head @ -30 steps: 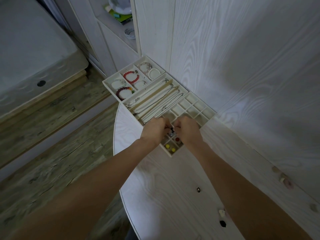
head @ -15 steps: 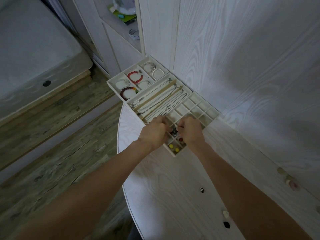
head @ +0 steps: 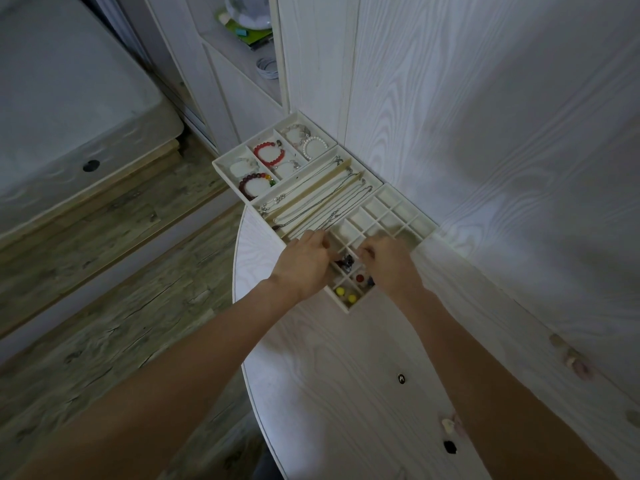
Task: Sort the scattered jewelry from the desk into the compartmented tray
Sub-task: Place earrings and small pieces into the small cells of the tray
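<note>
The white compartmented tray (head: 424,226) lies at the desk's far end against the wall. Its sections hold bead bracelets (head: 269,154), necklace chains (head: 322,197) and a grid of small cells. My left hand (head: 304,263) and my right hand (head: 389,266) hover over the grid's near cells with fingers curled; their fingertips are hidden. Between them a small dark piece (head: 346,263) lies in a cell. A red bead (head: 360,278) and two yellow beads (head: 346,294) sit in nearer cells. Loose pieces lie on the desk: a black stud (head: 401,378), a white piece (head: 448,424) and a black piece (head: 450,446).
Pinkish pieces (head: 571,363) lie along the desk's right side by the wall panel. The rounded desk edge (head: 239,271) drops to a wooden floor on the left. A bed (head: 69,98) stands at far left. A shelf with bangles (head: 267,67) is behind the tray.
My hands have drawn slightly apart over the grid, and the dark piece between them now shows more. The view has shifted a little.
</note>
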`<state>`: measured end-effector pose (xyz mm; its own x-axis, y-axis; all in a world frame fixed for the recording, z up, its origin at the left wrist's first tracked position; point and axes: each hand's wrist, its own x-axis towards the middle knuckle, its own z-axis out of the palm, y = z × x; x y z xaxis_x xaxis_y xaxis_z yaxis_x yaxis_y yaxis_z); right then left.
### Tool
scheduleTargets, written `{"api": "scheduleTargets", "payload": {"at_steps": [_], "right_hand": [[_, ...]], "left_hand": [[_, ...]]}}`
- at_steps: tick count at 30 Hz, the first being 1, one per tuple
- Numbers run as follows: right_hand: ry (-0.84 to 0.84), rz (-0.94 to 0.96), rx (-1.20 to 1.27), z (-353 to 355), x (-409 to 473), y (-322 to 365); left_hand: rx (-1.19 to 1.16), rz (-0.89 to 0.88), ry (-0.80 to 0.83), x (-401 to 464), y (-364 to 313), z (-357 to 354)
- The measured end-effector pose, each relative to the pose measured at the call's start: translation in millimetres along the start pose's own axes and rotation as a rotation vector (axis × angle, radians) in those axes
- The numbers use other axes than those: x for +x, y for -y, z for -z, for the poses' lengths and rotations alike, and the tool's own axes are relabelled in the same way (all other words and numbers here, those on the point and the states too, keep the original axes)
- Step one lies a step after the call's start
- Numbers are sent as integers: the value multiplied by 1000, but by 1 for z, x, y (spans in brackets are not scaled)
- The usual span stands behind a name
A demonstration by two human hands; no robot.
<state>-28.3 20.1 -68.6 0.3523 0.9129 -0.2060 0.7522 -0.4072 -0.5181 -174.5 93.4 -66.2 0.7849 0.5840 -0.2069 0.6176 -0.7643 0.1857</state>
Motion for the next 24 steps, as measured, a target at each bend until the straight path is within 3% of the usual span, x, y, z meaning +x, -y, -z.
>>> {"api": "scheduleTargets", "payload": {"at_steps": [5,10,18,24], "right_hand": [[90,165,-175,-2,-9,4],[205,122,-300,-3,-5,4],[116,159,-399,2,-8,6],[135,154,-438,4,-12,6]], "left_hand": [[87,-34,37,2,-4,1],[221,-62,33,2,-5,2],[215,-34,9,5,-10,4],[229,-114,33,4,-14,1]]}}
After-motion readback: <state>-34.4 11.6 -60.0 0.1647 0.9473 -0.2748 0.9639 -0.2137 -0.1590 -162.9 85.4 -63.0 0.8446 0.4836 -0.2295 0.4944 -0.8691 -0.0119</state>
